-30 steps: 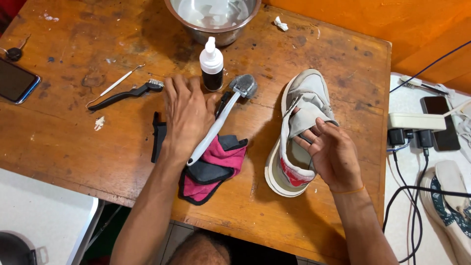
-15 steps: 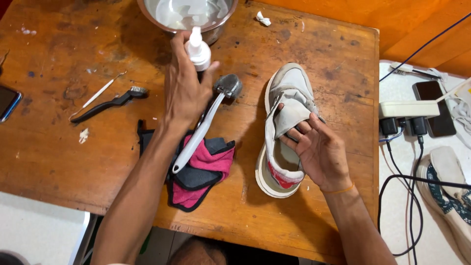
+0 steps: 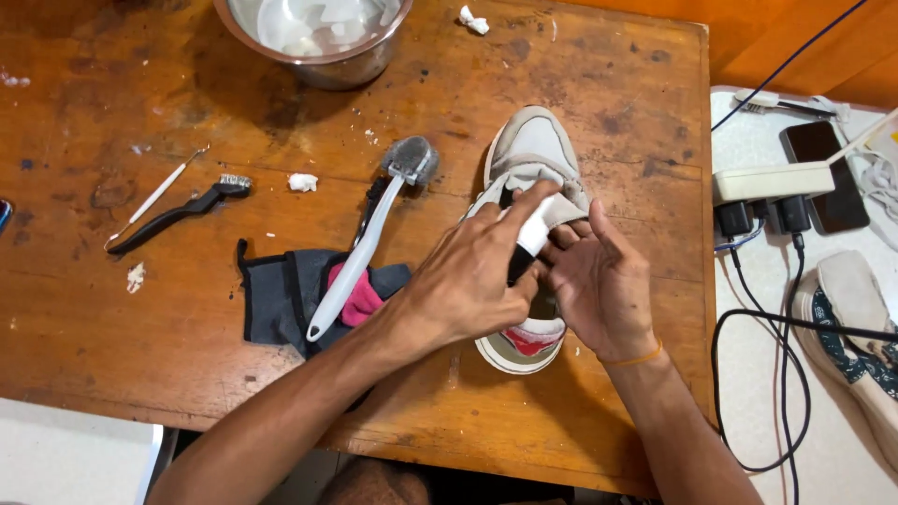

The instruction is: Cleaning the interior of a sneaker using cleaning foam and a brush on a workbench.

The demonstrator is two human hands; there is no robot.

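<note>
Far out past my left hand, on the worn wooden table [image 3: 112,318], lie a thin white pick [image 3: 157,194] and a black-handled wire brush [image 3: 178,213], side by side and well apart from anything I'm touching. A small white scrap [image 3: 302,182] sits just beyond the brush head. Nearer to my left forearm is a dark grey and pink cloth [image 3: 290,295], with a long white-handled brush [image 3: 360,243] lying slanted across it, bristle end pointing away from me. Up beyond that, at the far edge of the table, stands a metal bowl [image 3: 327,56] with water in it.

My left hand [image 3: 468,281] is closed around a small bottle with a white top and dark body [image 3: 529,238], held tipped over the middle of the shoe. The grey and white sneaker [image 3: 533,150] lies on the table directly under both hands, toe pointing away from me, heel with a red lining toward me. My right hand [image 3: 603,281] is open, fingers spread, resting against the shoe's tongue and side, just beside the bottle.

To the right of my right hand, off the table, a white power strip [image 3: 772,182] with black plugs sits near a dark phone [image 3: 828,173], black cables [image 3: 748,374] trail down, and another shoe [image 3: 861,327] lies at the far edge.
</note>
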